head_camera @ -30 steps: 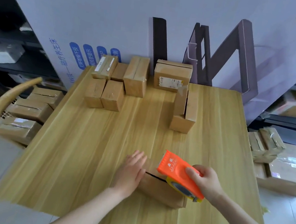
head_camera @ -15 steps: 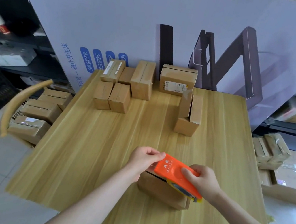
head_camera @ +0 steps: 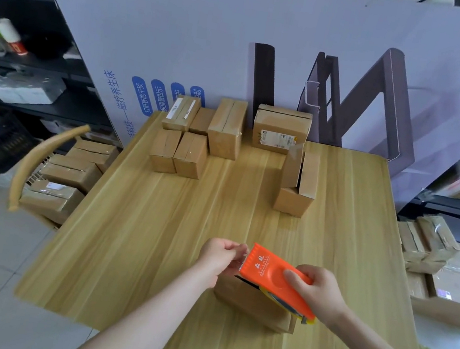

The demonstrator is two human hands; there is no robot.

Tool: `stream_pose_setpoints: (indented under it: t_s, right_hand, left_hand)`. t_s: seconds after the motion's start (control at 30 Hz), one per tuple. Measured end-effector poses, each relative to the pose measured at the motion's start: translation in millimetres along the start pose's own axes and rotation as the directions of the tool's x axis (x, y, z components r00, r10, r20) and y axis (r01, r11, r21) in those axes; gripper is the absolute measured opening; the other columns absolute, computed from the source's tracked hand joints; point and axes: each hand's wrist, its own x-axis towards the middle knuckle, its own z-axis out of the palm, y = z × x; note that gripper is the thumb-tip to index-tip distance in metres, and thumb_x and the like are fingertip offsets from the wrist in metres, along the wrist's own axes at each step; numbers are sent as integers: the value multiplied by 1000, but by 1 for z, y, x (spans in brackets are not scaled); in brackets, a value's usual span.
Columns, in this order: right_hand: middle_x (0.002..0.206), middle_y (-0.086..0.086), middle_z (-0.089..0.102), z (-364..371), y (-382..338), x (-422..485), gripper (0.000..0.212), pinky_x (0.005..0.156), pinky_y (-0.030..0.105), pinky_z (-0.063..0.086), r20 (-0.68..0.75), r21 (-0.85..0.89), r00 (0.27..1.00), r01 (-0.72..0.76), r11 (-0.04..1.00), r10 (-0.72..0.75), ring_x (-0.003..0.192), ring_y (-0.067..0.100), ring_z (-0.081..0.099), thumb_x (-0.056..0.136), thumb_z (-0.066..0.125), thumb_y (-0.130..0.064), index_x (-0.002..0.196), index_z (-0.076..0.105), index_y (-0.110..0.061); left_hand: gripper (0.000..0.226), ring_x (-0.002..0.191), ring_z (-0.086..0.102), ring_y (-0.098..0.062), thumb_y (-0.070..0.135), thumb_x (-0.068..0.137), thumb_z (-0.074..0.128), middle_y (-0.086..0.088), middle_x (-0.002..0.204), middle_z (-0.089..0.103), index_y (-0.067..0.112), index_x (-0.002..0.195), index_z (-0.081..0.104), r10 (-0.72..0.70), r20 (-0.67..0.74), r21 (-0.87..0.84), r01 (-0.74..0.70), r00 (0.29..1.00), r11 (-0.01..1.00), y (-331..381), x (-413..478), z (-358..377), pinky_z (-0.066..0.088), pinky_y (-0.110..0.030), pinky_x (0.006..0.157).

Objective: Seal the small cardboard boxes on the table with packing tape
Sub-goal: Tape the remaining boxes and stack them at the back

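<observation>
Hands are meeting over the near box. Left hand (head_camera: pixel 220 258), lying flat beside the box a second ago, is now pinching the tape end (head_camera: pixel 241 256) at the teeth of the orange tape dispenser (head_camera: pixel 270 274). Right hand (head_camera: pixel 317 292) is gripping the dispenser's rear, as before. Beneath them, the small cardboard box (head_camera: pixel 251 304) is resting near the table's (head_camera: pixel 153 237) near edge, unmoved.
</observation>
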Motion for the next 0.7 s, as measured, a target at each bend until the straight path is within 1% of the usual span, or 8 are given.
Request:
stream_pose_setpoints:
  t_s: [0.13, 0.2, 0.27, 0.33, 0.43, 0.5, 0.57, 0.7]
  right_hand:
    - [67, 21, 65, 0, -1, -1, 31, 33, 37, 48, -7, 4, 1000, -4, 1000, 4, 46, 29, 62, 89, 66, -29, 71, 69, -4]
    - [68, 20, 66, -1, -1, -1, 31, 33, 36, 48, -9, 2, 1000, -7, 1000, 7, 49, 31, 64, 89, 66, -30, 71, 69, -5]
    - [68, 19, 66, -2, -1, -3, 31, 34, 36, 48, -9, 24, 1000, -14, 1000, 14, 52, 32, 65, 90, 65, -30, 73, 69, -5]
    - [68, 17, 67, -3, -1, -4, 32, 36, 37, 49, -3, 31, 1000, -16, 999, 16, 54, 30, 65, 91, 65, -31, 73, 69, -5]
    - [64, 11, 67, -4, -3, -7, 31, 40, 32, 49, 1, 31, 1000, -14, 999, 14, 47, 17, 63, 91, 63, -29, 70, 68, -8]
    - [62, 11, 66, -5, -4, -9, 30, 40, 29, 48, 3, 30, 1000, -10, 1000, 10, 45, 14, 61, 91, 64, -28, 69, 67, -8]
    - [62, 11, 66, -4, -6, -10, 30, 39, 32, 48, 5, 21, 1000, -14, 1000, 13, 45, 15, 61, 91, 65, -29, 69, 67, -8]
    - [63, 11, 67, 4, -15, -11, 37, 47, 44, 52, -16, -57, 999, -30, 998, 29, 55, 29, 65, 86, 65, -42, 67, 68, -10]
  left_hand:
    - [27, 70, 65, -10, 6, 86, 68, -5, 83, 70, 3, 113, 63, -129, 127, -91, 141, 983, 986, 6, -1, -7, 52, -19, 54]
    - [21, 65, 66, -8, 3, 86, 66, -4, 77, 71, 1, 107, 65, -149, 192, -83, 168, 970, 982, 9, -2, -9, 52, -19, 54]
    - [13, 62, 67, -7, 11, 84, 69, -1, 70, 72, 5, 96, 67, -166, 256, -104, 198, 952, 975, 13, -4, -11, 53, -19, 55]
    - [24, 64, 68, -10, 27, 78, 72, -2, 72, 71, 7, 90, 67, -203, 306, -152, 258, 930, 954, 15, -1, -14, 54, -22, 58]
    - [38, 66, 69, -17, 41, 86, 65, -8, 77, 71, 3, 87, 68, -269, 369, -244, 372, 890, 896, 14, 1, -20, 57, -26, 58]
    - [21, 63, 69, -14, 24, 88, 65, -6, 72, 71, 3, 89, 65, -257, 327, -224, 339, 909, 914, 10, 0, -19, 56, -24, 56]
    - [1, 60, 68, -11, 3, 88, 64, -5, 69, 70, 4, 88, 63, -205, 199, -151, 237, 958, 960, 9, -3, -13, 55, -21, 53]
    - [25, 68, 66, -16, -12, 83, 53, -7, 75, 70, 7, 75, 67, 37, -126, 87, -26, 991, 996, 12, -4, -2, 51, -21, 51]
